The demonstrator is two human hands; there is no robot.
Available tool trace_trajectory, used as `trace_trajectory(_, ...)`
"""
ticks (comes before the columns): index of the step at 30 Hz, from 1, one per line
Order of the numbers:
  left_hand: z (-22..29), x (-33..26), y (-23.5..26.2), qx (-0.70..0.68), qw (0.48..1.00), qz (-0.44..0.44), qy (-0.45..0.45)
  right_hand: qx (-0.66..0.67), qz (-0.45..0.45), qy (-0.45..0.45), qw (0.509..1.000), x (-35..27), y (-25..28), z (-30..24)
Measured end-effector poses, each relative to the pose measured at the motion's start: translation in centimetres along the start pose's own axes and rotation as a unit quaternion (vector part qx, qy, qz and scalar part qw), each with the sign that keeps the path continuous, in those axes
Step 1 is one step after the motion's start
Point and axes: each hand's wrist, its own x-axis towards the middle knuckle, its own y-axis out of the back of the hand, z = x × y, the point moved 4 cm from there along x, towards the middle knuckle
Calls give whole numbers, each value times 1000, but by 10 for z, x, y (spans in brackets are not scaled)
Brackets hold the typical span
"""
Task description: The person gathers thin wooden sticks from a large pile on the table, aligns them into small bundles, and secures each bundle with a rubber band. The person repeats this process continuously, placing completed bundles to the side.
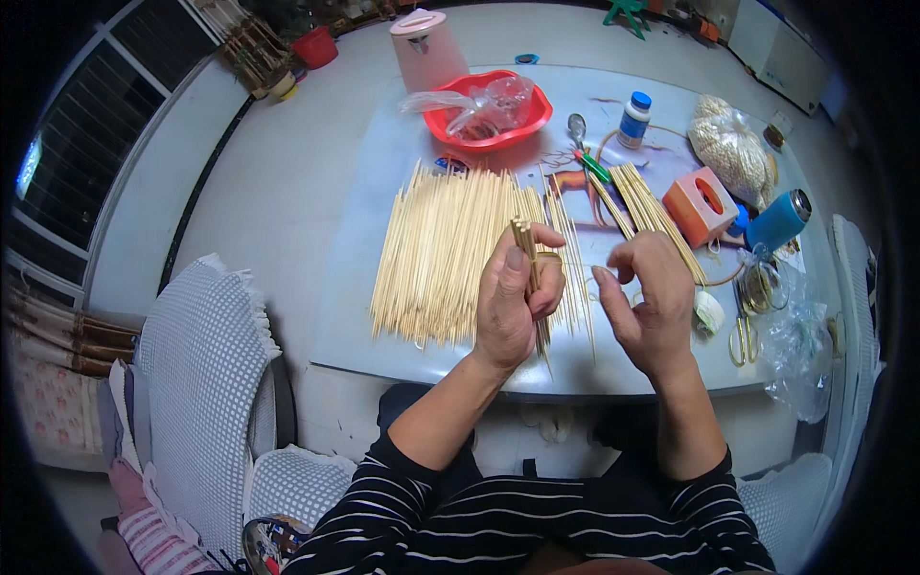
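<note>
Sticks in hand: a small bunch of thin wooden sticks [526, 251] stands almost upright in the left hand, above the near part of the table.
Left hand: the left hand [511, 305] is closed tight around the small bunch, with the thumb up along the sticks and the fingers wrapped over them.
Right hand: the right hand [651, 299] is just beside the left hand, its fingers curled in with the tips near each other. It is too small to tell if it pinches anything.
Big pile: a wide pile of wooden sticks [443, 251] lies flat on the table, just behind and left of the left hand.
Other sticks: a smaller row of sticks [654, 213] lies slanted behind the right hand.
Table: the table [355, 287] is pale and smooth, and it carries all these things.
Orange box: a small orange box [701, 206] with an oval hole on top sits right of the slanted sticks.
Blue bottle: a blue bottle [778, 221] lies tilted near the orange box.
Red bowl: a red bowl [517, 123] with clear plastic wrap in it sits at the far side of the table.
White bottle: a small white bottle with a blue cap [633, 120] stands right of the red bowl.
Scissors: yellow scissors [743, 337] lie at the right edge, near a clear plastic bag [797, 356].
</note>
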Motion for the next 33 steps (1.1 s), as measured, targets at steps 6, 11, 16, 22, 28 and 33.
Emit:
trace_trajectory(6,-2,2,6,-57,998,2,13,403,-143,-191,884,-10,-12,30)
trace_trajectory(11,-9,-3,3,-14,1000,-27,5,780,13,-257,571,-20,-24,38)
trace_trajectory(16,-11,-5,-7,217,974,-55,-24,622,6,-268,736,-18,-7,41)
trace_trajectory(22,-2,1,-5,494,864,-51,-88,475,-82,-257,838,-7,-6,32)
trace_trajectory(28,-7,3,-12,604,775,-123,-136,486,-141,-420,754,-21,-16,62)
trace_trajectory(33,-7,1,-12,694,680,-162,-173,479,-190,-446,732,-26,-24,69)
